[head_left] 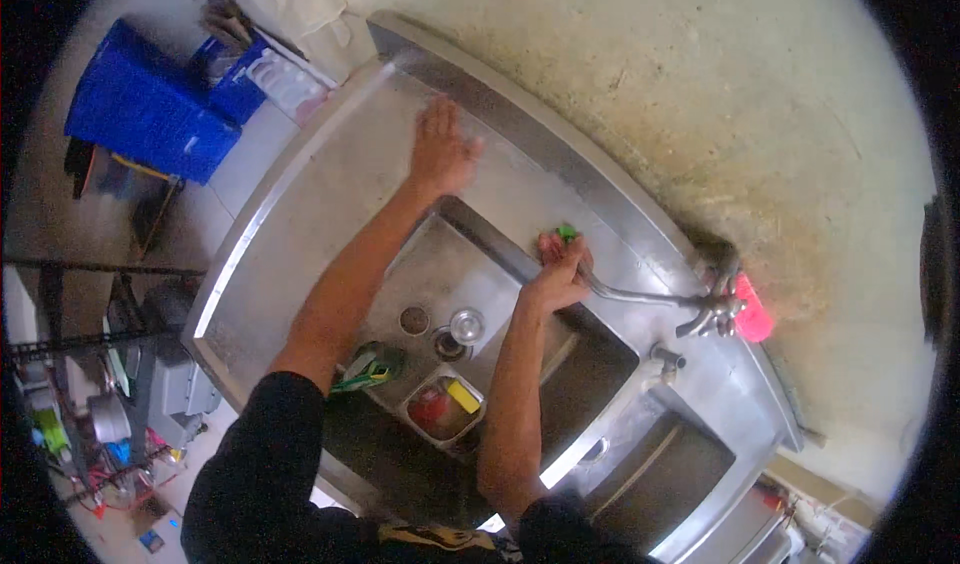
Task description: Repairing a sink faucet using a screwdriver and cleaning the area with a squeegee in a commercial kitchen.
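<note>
One hand of ours, the left hand [443,154], is spread over the steel surface [335,174]; we cannot tell whether it touches. With our right hand [558,279] we pinch a small green piece [567,233] just beyond the sink basin [490,240], near the curved tap [645,297].
</note>
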`<state>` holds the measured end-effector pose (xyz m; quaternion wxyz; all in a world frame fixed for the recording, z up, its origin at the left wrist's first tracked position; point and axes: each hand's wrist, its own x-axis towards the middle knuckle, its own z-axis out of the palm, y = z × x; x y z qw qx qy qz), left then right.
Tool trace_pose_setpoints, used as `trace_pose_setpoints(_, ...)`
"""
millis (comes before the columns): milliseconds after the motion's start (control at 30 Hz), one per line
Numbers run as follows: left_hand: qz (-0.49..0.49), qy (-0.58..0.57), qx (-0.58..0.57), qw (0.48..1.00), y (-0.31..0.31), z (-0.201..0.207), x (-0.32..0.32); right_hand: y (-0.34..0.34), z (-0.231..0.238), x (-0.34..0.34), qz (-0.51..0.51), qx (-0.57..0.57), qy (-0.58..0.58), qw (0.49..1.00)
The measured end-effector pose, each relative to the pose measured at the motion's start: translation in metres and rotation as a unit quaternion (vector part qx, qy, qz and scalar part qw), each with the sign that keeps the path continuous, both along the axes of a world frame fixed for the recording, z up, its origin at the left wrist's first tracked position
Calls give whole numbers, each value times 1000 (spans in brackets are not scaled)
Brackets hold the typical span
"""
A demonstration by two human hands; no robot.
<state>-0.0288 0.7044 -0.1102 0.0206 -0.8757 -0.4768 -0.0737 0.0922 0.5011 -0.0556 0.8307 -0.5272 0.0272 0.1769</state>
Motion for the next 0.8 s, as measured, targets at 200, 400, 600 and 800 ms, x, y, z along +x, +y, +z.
trace_pose_setpoints(200,-18,-107,-20,994,-111,23,97,-11,-11,8,-67,-22,-20,997)
trace_pose_setpoints(400,-278,-121,-24,953,-127,25,83,-34,-11,13,-72,-56,-49,995)
trace_pose_setpoints(600,-360,-217,-39,906,-115,28,90,-40,-4,7,17,-63,-72,995)
trace_pose_setpoints(800,-365,-284,-496,735,-138,52,194,-37,-39,17,-38,-121,-122,984)
